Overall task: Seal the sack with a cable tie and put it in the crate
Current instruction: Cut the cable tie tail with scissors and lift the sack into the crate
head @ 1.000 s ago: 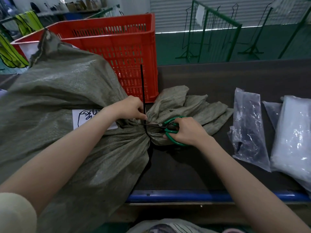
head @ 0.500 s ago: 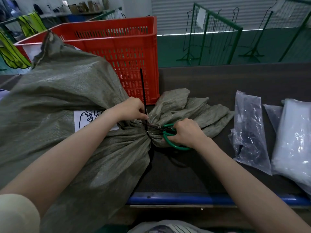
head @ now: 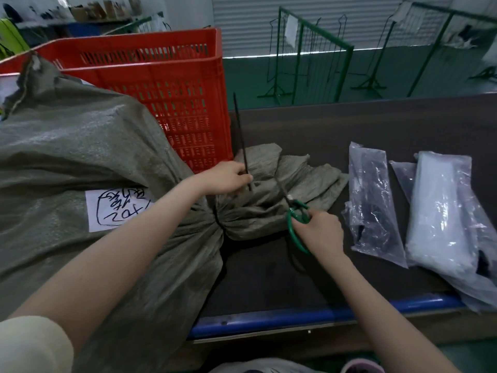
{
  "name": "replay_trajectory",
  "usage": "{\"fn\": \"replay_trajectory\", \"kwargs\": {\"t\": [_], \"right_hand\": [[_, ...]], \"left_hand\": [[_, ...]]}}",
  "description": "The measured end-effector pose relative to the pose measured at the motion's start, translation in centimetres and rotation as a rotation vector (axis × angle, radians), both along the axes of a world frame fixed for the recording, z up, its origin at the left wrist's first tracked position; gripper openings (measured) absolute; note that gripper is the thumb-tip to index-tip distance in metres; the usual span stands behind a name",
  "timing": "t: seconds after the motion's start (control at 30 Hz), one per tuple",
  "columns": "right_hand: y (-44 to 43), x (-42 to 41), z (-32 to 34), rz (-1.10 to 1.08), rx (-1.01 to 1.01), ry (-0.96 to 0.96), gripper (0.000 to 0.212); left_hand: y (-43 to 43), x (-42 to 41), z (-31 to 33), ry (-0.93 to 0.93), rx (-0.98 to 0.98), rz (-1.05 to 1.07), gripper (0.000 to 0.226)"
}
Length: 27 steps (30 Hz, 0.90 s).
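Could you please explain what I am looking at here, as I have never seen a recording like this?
This is no machine: a person wears a camera on the head, looking down at their own two bare hands. A big grey sack lies on a dark table, its neck cinched with a black cable tie. The left hand pinches the tie's long upright tail. The right hand holds green-handled scissors over the sack's gathered end. A red crate stands behind the sack, and clear plastic bags lie to the right.
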State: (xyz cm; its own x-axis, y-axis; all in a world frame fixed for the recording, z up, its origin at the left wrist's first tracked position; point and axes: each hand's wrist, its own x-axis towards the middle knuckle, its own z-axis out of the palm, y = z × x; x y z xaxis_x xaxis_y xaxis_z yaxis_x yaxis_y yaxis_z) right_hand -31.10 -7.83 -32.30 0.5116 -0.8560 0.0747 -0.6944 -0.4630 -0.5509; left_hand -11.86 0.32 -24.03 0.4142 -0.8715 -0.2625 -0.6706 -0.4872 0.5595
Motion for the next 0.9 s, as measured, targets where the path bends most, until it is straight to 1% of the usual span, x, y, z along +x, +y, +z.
{"fn": "replay_trajectory", "kwargs": {"t": [0.07,0.13,0.17,0.23,0.3,0.4,0.47,0.53,0.63,0.7,0.77,0.87,0.9], "right_hand": [[-0.4,-1.5,-1.0,-0.173,0.154,-0.110,0.035],[-0.8,-2.9,-2.0,-0.286,0.275,-0.135,0.037],[-1.1,-3.6,-2.4,-0.328,0.318,-0.128,0.035],[-1.4,-4.5,-3.4,-0.366,0.377,-0.103,0.030],[-1.5,-5.3,-4.2,-0.395,0.427,-0.084,0.032],[-2.1,-6.1,-4.6,-0.409,0.497,-0.037,0.033],[-2.6,-6.3,-4.3,-0.393,0.510,0.009,0.028],[-3.0,-6.4,-3.7,-0.385,0.497,0.041,0.028],[-3.0,-6.5,-2.7,-0.380,0.435,0.089,0.035],[-2.9,-6.4,-2.3,-0.341,0.405,0.140,0.034],[-2.9,-6.2,-1.8,-0.290,0.405,0.188,0.032],[-3.0,-5.8,-0.8,-0.262,0.445,0.211,0.035],[-3.0,-5.7,-0.4,-0.246,0.431,0.233,0.035]], "left_hand": [[-1.4,-2.2,-0.8,0.060,0.069,-0.099,0.026],[-2.9,-4.7,-2.1,0.088,0.159,-0.213,0.027],[-3.7,-6.0,-3.0,0.098,0.211,-0.269,0.026],[-4.9,-8.4,-4.9,0.123,0.315,-0.346,0.027],[-5.8,-10.5,-6.9,0.127,0.394,-0.407,0.033],[-6.5,-12.7,-9.3,0.118,0.478,-0.424,0.035],[-6.8,-13.2,-10.2,0.147,0.520,-0.379,0.035],[-6.9,-13.5,-10.6,0.156,0.554,-0.358,0.034],[-7.0,-13.7,-10.8,0.102,0.576,-0.392,0.027],[-7.1,-13.8,-10.7,0.036,0.560,-0.407,0.026],[-7.1,-13.9,-10.5,-0.041,0.541,-0.417,0.034],[-6.9,-13.5,-9.7,-0.172,0.500,-0.427,0.055],[-6.8,-13.1,-9.2,-0.185,0.481,-0.417,0.056]]}}
